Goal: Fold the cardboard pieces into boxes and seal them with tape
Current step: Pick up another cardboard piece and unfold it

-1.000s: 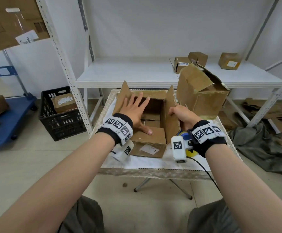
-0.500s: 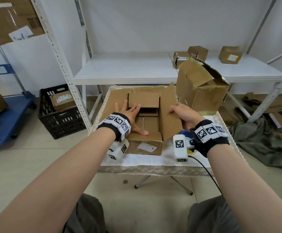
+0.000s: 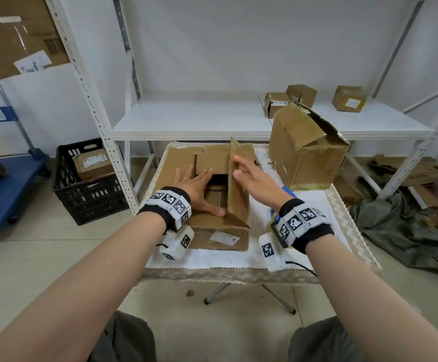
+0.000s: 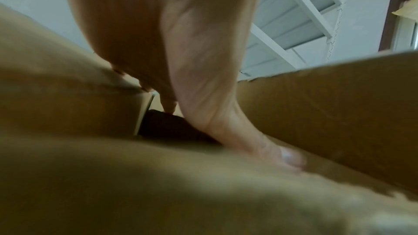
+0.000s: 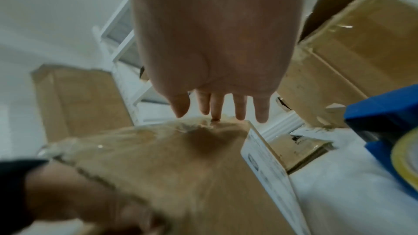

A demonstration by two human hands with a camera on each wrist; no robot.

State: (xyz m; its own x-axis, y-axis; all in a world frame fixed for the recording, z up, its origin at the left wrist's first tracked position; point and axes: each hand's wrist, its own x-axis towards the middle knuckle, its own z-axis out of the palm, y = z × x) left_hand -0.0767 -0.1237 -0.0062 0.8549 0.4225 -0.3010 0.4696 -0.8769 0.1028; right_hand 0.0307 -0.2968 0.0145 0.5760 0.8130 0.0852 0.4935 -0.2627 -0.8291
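Observation:
A brown cardboard box [image 3: 217, 237] sits on the small white-clothed table [image 3: 325, 231], its top flaps partly folded. My left hand [image 3: 195, 184] lies flat with fingers spread across the near and far short flaps, the thumb [image 4: 287, 160] pressing the near flap. The left long flap [image 3: 173, 165] lies out flat. The right long flap [image 3: 238, 189] stands upright. My right hand [image 3: 251, 176] is open, straight fingers [image 5: 239, 108] against the outer face of that flap near its top edge. A blue tape dispenser [image 5: 384, 122] with yellowish tape lies on the table just right of the box.
A bigger taped box [image 3: 304, 152] with a torn-open top stands at the table's back right. Behind is a white shelf [image 3: 199, 118] carrying three small boxes. A black crate [image 3: 87, 184] and a blue cart [image 3: 11, 184] stand at left; flattened cardboard and dark cloth cover the floor at right.
My left hand has pushed the short flaps down and the left long flap has dropped outward. My right hand moved from the flap's base up to its top edge, fingers straightened.

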